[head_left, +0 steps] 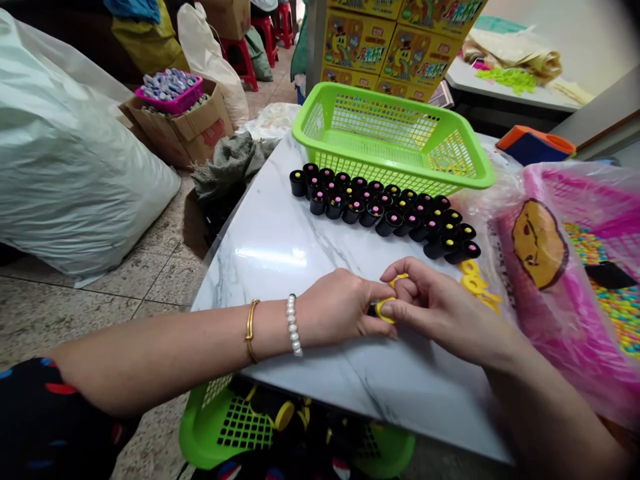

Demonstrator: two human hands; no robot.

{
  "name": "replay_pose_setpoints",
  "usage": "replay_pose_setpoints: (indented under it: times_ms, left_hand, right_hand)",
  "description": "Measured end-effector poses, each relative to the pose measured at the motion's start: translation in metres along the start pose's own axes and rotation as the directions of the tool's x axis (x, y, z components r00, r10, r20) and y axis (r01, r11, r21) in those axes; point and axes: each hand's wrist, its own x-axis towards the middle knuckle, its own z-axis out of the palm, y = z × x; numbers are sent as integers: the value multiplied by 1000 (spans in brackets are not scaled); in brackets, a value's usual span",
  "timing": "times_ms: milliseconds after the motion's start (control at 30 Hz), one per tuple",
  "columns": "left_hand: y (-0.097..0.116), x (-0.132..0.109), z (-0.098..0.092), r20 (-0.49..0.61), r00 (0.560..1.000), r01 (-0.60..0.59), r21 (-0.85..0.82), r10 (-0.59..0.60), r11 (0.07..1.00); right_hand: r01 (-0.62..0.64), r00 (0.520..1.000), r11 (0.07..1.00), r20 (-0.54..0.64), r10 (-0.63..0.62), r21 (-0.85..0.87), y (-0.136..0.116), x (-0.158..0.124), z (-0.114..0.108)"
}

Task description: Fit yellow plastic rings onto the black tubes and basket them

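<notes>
My left hand (345, 305) is closed around a small black cup, of which only a dark sliver shows. A yellow cap (385, 311) sits at the end of that cup, and the thumb of my right hand (435, 303) presses on it. Another yellow piece (399, 280) is tucked in the curled fingers of my right hand, mostly hidden. Beyond my hands, several black cups (392, 222) with pink or yellow dots in their tops stand in rows on the white marbled table (260, 280). A few yellow rings (475, 283) lie to the right.
A green basket (390, 163) stands behind the cups. At the right is a pink basket (537, 320) lined with clear plastic, with colourful beads (613, 310) inside. Below the table edge, another green basket (200, 433) holds black and yellow pieces. A big white sack (75, 153) stands left.
</notes>
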Motion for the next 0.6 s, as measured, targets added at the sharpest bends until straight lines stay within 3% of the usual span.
replay_pose_setpoints:
  times_ms: [100, 200, 300, 367, 433, 500, 600]
  left_hand:
    - [-1, 1, 7, -13, 1000, 24, 68, -23, 997]
    - [1, 2, 6, -12, 998, 57, 154, -56, 986]
    - [10, -6, -2, 27, 999, 41, 155, -46, 987]
    - [20, -21, -4, 83, 997, -13, 140, 1, 990]
    - [29, -43, 1, 158, 986, -69, 170, 42, 983]
    - [35, -67, 12, 225, 973, -102, 241, 46, 965]
    - [34, -90, 21, 315, 947, -145, 242, 64, 959]
  right_hand:
    - [9, 1000, 993, -4, -9, -115, -3, 0, 7]
    - [42, 999, 998, -6, -43, -52, 4, 0, 10]
    - [161, 977, 987, -135, -163, -23, 15, 0, 2]
    - [215, 918, 965, -307, -252, -150, 21, -2, -10]
    - [193, 853, 911, -398, -339, -364, 26, -5, -23]
    - [146, 848, 826, -361, -388, -545, 30, -7, -30]
    - [110, 883, 744, -279, -378, -659, 36, -8, -27]
